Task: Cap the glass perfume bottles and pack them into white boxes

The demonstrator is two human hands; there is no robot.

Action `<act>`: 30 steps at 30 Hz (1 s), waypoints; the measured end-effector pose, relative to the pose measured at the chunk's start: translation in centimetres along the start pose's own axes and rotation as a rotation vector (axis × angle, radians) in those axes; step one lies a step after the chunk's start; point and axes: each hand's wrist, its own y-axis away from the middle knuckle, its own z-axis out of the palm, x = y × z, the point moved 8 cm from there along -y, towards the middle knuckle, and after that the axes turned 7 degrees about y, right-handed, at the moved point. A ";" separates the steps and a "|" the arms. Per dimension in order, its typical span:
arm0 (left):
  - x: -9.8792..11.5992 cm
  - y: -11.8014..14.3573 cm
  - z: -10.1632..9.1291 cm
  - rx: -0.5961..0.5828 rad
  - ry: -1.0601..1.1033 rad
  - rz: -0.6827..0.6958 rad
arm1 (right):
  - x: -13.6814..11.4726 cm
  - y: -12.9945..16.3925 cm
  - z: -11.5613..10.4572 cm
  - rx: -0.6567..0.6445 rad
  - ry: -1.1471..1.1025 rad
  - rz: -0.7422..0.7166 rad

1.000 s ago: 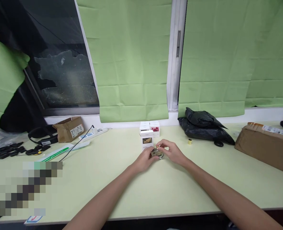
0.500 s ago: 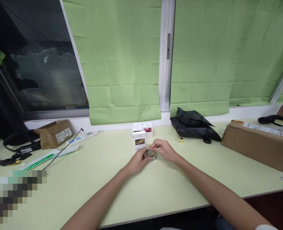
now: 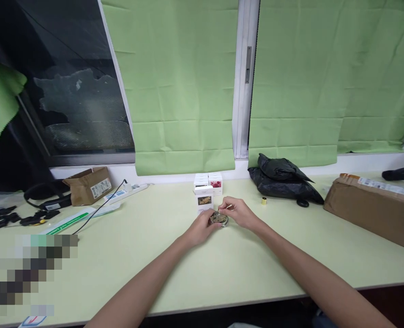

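My left hand (image 3: 202, 228) is closed around the left side of a small round container (image 3: 219, 219) with a shiny rim and a brownish, mottled inside. The container is low over the table or resting on it; I cannot tell which. At its far edge, the fingertips of my right hand (image 3: 239, 212) are pinched together, and whatever they hold is too small to make out. Just behind the hands stands a white box (image 3: 204, 199) with a picture of something yellow-brown on its front. More small white boxes (image 3: 216, 183) are grouped behind it, one with a red picture.
A small yellow cylinder (image 3: 263, 201) stands to the right, near a black plastic bag (image 3: 280, 180). A long cardboard box (image 3: 372, 212) lies farther right. On the left are an open cardboard box (image 3: 90, 187), a power strip (image 3: 126, 193) and a black cable (image 3: 95, 208).
The view has turned slightly left, so everything sits a little farther right. Both hands stay at the round container, with the right fingertips still pinched at its far edge.
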 end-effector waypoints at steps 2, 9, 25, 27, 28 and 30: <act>-0.1 0.0 0.0 -0.003 -0.009 -0.004 | 0.0 0.0 0.1 0.007 0.014 0.006; -0.4 0.0 0.1 -0.003 -0.019 0.002 | -0.4 0.2 0.3 0.050 0.054 -0.042; -0.1 0.0 0.1 -0.001 -0.010 0.025 | -1.3 0.8 0.1 0.020 0.129 -0.112; -0.1 0.0 0.1 0.002 -0.012 0.024 | -1.0 0.7 0.1 0.024 0.116 -0.102; -0.1 0.1 0.1 0.002 -0.014 0.023 | -1.0 0.7 0.1 0.024 0.115 -0.099; -0.2 0.1 0.1 0.000 -0.023 0.020 | -1.2 0.7 0.1 0.029 0.147 -0.104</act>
